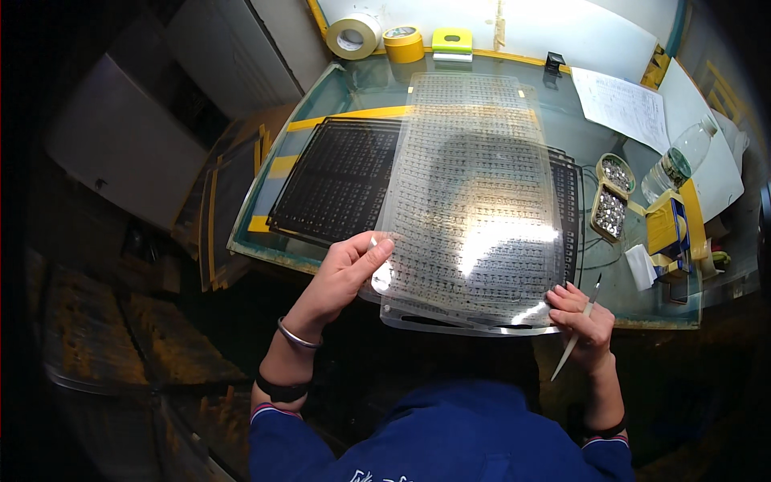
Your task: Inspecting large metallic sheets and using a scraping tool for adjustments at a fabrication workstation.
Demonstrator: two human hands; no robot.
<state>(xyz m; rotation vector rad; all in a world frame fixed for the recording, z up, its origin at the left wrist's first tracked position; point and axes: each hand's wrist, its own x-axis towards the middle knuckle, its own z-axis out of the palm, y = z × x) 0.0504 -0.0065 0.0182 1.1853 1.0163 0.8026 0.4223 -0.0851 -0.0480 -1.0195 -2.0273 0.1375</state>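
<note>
Plastic film (474,201), clear and printed, stretches ahead of and between the hands I oversee remotely: the left hand (347,269) pinches its edge, thumb on top; the right hand (590,323), fingers half curled at its near right corner, carries a brush (564,356). I judge a right-wrist turn could swing the brush's dark tip leftward, marking the film.

A glass table top (353,92) spreads out in there, dark patterned sheets (341,177) lying on it just beyond the left hand (347,271). Past the right hand (588,323) I see an open case (608,237) of small silvery pieces (609,217), a clear bottle (679,163) and a white paper (620,104); farthest from both hands, two tape rolls (405,48).
</note>
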